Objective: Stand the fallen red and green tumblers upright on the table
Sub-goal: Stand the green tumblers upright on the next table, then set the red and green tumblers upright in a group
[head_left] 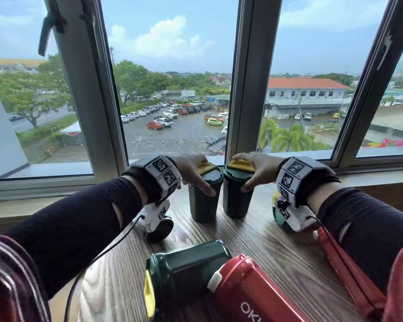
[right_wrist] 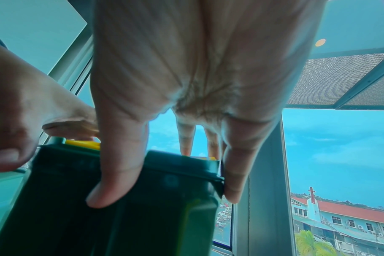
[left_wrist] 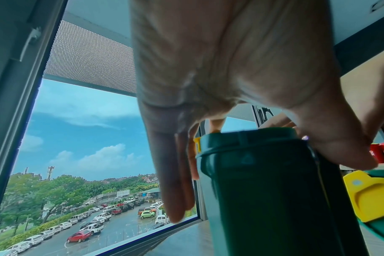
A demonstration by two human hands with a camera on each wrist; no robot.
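**Two green tumblers upright, one under each hand**

On the wooden table (head_left: 277,256), by the window (head_left: 177,89), two dark green tumblers stand upright side by side, just beside each other near the far edge, at about 12 o'clock from the person.

The left hand (head_left: 191,173) comes down from above onto the left green tumbler (head_left: 204,201). Its fingers (left_wrist: 175,181) drape over the lid and down the far side, and the thumb (left_wrist: 340,152) lies against the near side just under the lid rim, so the hand is curled round the top of the tumbler.

The right hand (head_left: 254,169) caps the right green tumbler (head_left: 236,196) the same way: the thumb (right_wrist: 116,173) runs down the near wall, another finger (right_wrist: 237,173) hooks the lid rim on the other side, and the remaining fingers reach across the yellow flap (head_left: 241,165). This hand too is clamped on the top of its tumbler.

Nearer the person, at about 6 o'clock, a third green tumbler (head_left: 186,275) lies on its side, touching a red tumbler (head_left: 249,296) that also lies fallen. More fallen tumblers sit partly hidden under each wrist: a dark one (head_left: 161,231) at 9 o'clock of the upright pair, and a green one (head_left: 280,220) and another red one (head_left: 342,270) at 3 to 4 o'clock.
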